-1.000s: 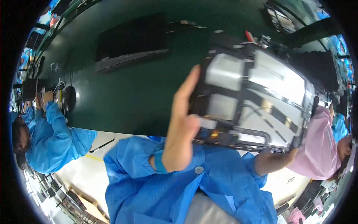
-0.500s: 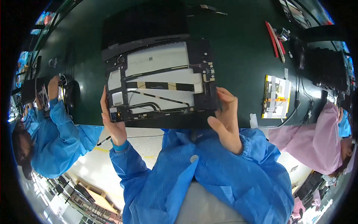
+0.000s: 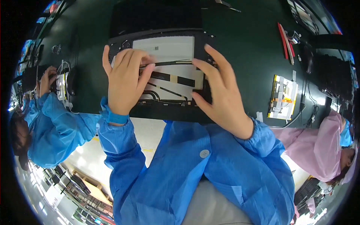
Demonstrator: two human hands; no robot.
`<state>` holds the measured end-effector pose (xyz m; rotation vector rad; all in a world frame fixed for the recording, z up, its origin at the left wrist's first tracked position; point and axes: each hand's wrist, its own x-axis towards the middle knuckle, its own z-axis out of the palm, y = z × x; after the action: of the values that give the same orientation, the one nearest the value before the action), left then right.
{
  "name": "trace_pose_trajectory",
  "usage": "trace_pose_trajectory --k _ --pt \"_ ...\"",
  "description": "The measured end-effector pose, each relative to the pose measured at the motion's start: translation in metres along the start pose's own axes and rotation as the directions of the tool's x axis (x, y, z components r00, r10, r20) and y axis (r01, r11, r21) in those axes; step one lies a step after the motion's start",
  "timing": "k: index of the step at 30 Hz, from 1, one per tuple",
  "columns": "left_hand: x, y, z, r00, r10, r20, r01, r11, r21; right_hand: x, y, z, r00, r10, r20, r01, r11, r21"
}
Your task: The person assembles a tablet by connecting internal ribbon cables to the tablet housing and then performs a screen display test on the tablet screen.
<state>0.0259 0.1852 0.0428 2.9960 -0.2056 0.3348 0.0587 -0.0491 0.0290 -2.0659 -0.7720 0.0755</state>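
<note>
An opened flat electronic device (image 3: 176,48) lies in front of me, probably a laptop or tablet, with silvery-white panels, black ribbon cables and small boards inside a black frame. My left hand (image 3: 127,77) is over its left part, fingers bent and thumb apart, fingertips slightly blurred near a black cable (image 3: 168,63). Over the right side, my right hand (image 3: 223,88) has its fingers spread, the tips at the edge of the white panels. No held item shows in either hand. The device's left and right edges are partly hidden under my hands.
A black panel (image 3: 155,15) adjoins the device's far side. To the right lie red and white sticks (image 3: 285,41), a taped battery-like module (image 3: 283,97) and cables (image 3: 309,101). Tweezers (image 3: 228,5) rest at the back. People in blue (image 3: 56,131) and pink (image 3: 318,146) sit either side.
My left hand has let go of the device's left edge, and both hands have moved up over its inside. The device now lies lower and flatter on the table.
</note>
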Motion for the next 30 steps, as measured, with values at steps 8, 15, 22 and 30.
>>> trace_pose_trajectory --k 8,15,22,30 --pt "0.013 -0.001 -0.008 0.996 0.036 -0.086 -0.046 0.992 -0.12 0.031 -0.003 0.013 0.977 -0.207 0.05 0.212 0.918 -0.335" --pt "0.017 -0.014 -0.047 0.994 0.109 -0.028 -0.088 0.601 -0.794 0.033 0.005 0.021 0.967 -0.221 -0.127 0.202 0.969 -0.146" --pt "-0.041 -0.079 0.005 0.79 -0.596 0.145 0.532 0.549 -0.645 -0.001 0.032 0.008 0.955 0.146 -0.259 -0.044 0.931 0.363" --pt "-0.04 -0.085 0.002 0.674 -0.646 0.359 0.629 0.246 -0.738 0.004 0.014 0.005 0.976 0.189 -0.112 -0.124 0.894 0.43"
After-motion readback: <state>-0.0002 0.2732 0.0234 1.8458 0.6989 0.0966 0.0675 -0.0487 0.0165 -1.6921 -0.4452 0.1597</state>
